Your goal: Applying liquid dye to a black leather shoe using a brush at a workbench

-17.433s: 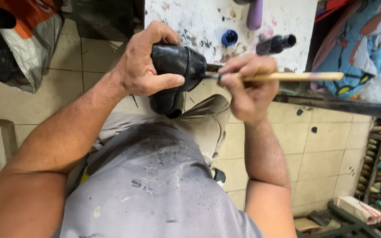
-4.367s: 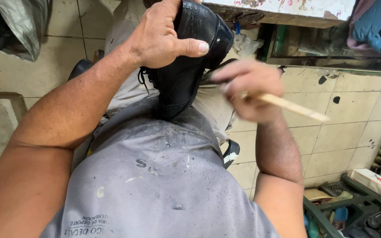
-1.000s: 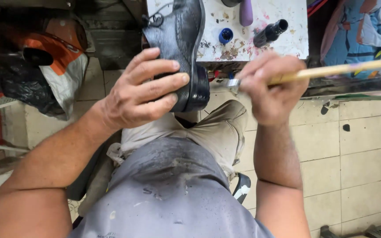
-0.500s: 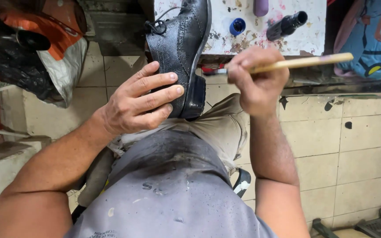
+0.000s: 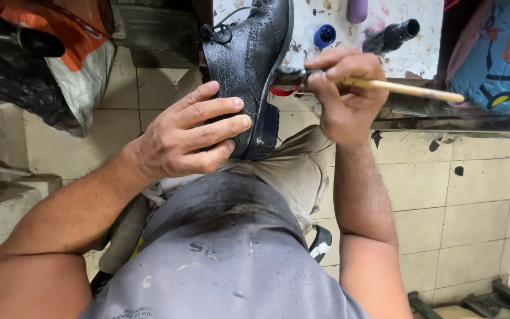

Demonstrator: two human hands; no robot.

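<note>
A black lace-up leather shoe (image 5: pixel 246 62) stands on its heel on my knee, toe pointing away from me. My left hand (image 5: pixel 187 136) wraps its fingers around the heel end of the shoe. My right hand (image 5: pixel 346 94) pinches a thin brush with a pale wooden handle (image 5: pixel 411 90). The brush tip touches the edge of the sole at the shoe's right side. My grey stained shirt and beige trousers fill the lower middle of the view.
A paint-spattered white board (image 5: pixel 373 29) lies ahead with a blue cap (image 5: pixel 324 35), a black bottle (image 5: pixel 392 36) and a purple object (image 5: pixel 358 9). Orange and black bags (image 5: pixel 48 53) sit at the upper left, blue cloth (image 5: pixel 494 65) at the upper right, tiled floor beneath.
The shoe has stayed upright in my left hand. My right hand has kept the brush at the sole edge, and the handle has tilted slightly downward to the right.
</note>
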